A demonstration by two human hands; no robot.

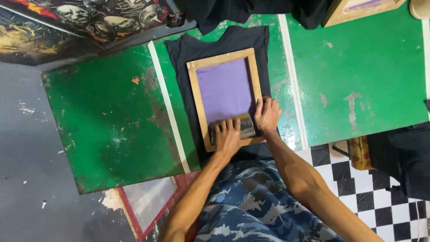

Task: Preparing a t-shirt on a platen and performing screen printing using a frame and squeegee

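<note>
A wooden-framed printing screen (196,92) with purple mesh lies flat on a black T-shirt (179,58) spread on the green table (112,112). A squeegee (246,127) rests across the near end of the mesh. My left hand (227,138) presses down on the squeegee's left part, fingers spread over it. My right hand (267,114) grips its right end beside the frame's right rail. Both forearms reach in from the bottom of the view.
White tape lines (168,107) cross the worn green tabletop. Another framed screen (148,201) leans under the table's near edge. Black cloth (251,11) and a wooden box (358,9) sit at the far side. Checkered floor (385,206) lies to the right.
</note>
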